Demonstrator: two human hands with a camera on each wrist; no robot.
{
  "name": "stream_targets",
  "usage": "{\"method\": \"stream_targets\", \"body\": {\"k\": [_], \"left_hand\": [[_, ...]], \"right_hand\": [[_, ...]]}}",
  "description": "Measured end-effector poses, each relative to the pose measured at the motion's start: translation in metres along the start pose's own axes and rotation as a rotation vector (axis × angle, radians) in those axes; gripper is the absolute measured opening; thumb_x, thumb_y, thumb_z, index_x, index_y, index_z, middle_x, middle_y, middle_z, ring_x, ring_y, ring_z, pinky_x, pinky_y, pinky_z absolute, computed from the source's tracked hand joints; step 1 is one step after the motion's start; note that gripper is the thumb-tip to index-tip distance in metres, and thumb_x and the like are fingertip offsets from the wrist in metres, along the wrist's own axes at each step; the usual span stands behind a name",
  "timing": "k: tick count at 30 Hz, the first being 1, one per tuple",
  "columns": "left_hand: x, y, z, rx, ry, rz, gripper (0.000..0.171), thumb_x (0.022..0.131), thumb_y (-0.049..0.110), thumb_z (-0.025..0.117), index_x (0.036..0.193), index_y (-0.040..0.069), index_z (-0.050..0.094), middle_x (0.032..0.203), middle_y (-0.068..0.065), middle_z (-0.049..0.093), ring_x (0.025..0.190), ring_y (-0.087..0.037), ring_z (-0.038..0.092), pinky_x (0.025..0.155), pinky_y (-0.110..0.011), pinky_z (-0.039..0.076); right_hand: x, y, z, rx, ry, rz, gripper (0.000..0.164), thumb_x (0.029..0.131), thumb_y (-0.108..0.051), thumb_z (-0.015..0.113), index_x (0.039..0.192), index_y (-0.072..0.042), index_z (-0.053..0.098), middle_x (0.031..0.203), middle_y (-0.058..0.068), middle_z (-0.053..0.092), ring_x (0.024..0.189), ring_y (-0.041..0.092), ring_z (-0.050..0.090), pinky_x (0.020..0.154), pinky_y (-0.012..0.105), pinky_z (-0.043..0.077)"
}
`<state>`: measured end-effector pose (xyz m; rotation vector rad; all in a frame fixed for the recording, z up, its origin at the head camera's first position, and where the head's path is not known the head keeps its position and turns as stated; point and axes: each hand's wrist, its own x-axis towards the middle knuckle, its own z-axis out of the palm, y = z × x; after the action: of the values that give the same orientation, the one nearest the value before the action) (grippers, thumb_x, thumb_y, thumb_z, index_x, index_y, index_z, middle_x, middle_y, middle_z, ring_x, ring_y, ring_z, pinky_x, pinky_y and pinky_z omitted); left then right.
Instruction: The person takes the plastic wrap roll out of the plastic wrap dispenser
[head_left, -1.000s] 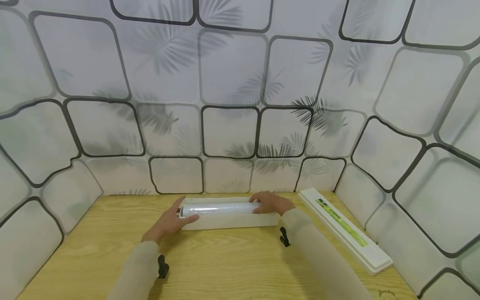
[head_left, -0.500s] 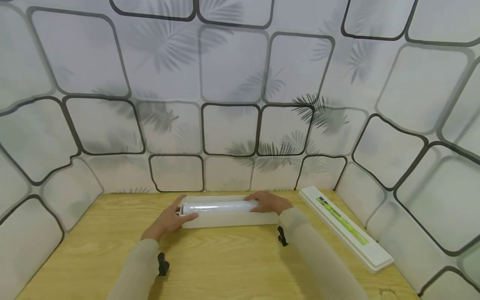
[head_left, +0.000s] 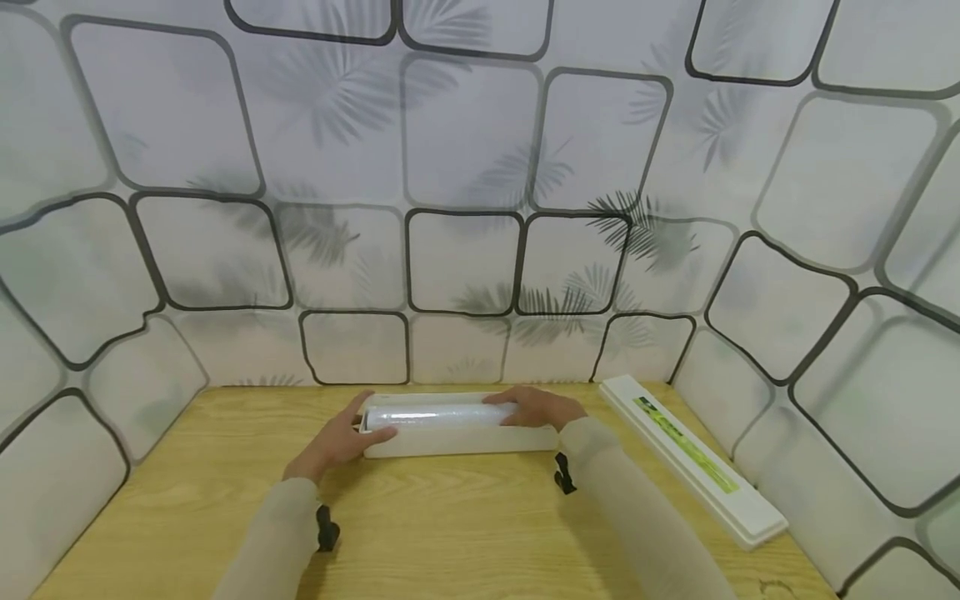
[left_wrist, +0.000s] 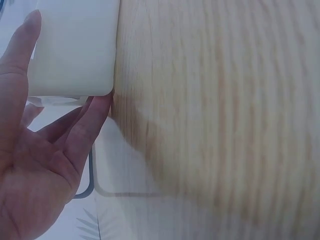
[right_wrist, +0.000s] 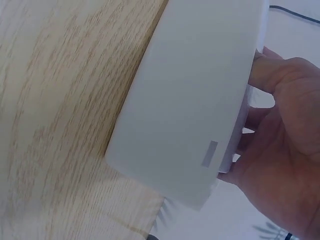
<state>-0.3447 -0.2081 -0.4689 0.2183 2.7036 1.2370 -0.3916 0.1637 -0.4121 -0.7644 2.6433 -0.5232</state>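
An open white oblong box (head_left: 459, 442) lies on the wooden table, with a shiny roll of cling film (head_left: 442, 416) inside it. My left hand (head_left: 339, 437) grips the box's left end. Its thumb lies over the front edge by the roll, and in the left wrist view the fingers (left_wrist: 87, 125) touch the end wall. At the other end, my right hand (head_left: 536, 407) reaches over the rim and holds the right part of the roll, hiding it. The right wrist view shows the box's front wall (right_wrist: 185, 90), with the right fingertips out of sight behind it.
A long white lid (head_left: 690, 458) with a green label lies slanted on the table's right side. Patterned wall covering (head_left: 461, 258) encloses the table (head_left: 442, 525) at the back and both sides. Black straps show at both wrists.
My right hand has shifted slightly left along the roll since one second ago. Over the last half second hands and box look unchanged; the left hand keeps its place.
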Motion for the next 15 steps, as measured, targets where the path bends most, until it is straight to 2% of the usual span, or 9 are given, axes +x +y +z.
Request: {"method": "stream_targets", "body": {"k": [6, 13, 15], "left_hand": [[-0.0004, 0.0002, 0.0001, 0.009, 0.006, 0.005, 0.109, 0.089, 0.065, 0.071, 0.167, 0.016, 0.013, 0.156, -0.035, 0.041, 0.143, -0.054, 0.042, 0.113, -0.067, 0.038], [-0.0007, 0.0004, 0.0004, 0.03, 0.012, 0.012, 0.109, 0.089, 0.065, 0.07, 0.166, 0.014, 0.013, 0.155, -0.036, 0.042, 0.142, -0.056, 0.042, 0.112, -0.069, 0.038], [-0.0005, 0.0, 0.0004, 0.034, 0.011, 0.016, 0.109, 0.089, 0.065, 0.07, 0.167, 0.014, 0.013, 0.155, -0.037, 0.042, 0.142, -0.056, 0.042, 0.112, -0.069, 0.038]], "right_hand": [[-0.003, 0.0011, 0.0007, -0.004, 0.036, -0.089, 0.054, 0.103, -0.017, 0.065, 0.155, -0.016, 0.049, 0.159, 0.017, 0.048, 0.15, 0.039, 0.041, 0.12, 0.055, 0.037], [-0.0063, 0.0005, 0.0068, -0.04, 0.125, -0.112, 0.054, 0.102, -0.02, 0.066, 0.153, -0.02, 0.051, 0.155, 0.012, 0.054, 0.146, 0.038, 0.048, 0.117, 0.058, 0.04], [-0.0073, -0.0009, 0.0084, -0.063, 0.153, -0.117, 0.053, 0.101, -0.02, 0.067, 0.152, -0.02, 0.053, 0.151, 0.014, 0.058, 0.14, 0.038, 0.053, 0.115, 0.06, 0.042]]}}
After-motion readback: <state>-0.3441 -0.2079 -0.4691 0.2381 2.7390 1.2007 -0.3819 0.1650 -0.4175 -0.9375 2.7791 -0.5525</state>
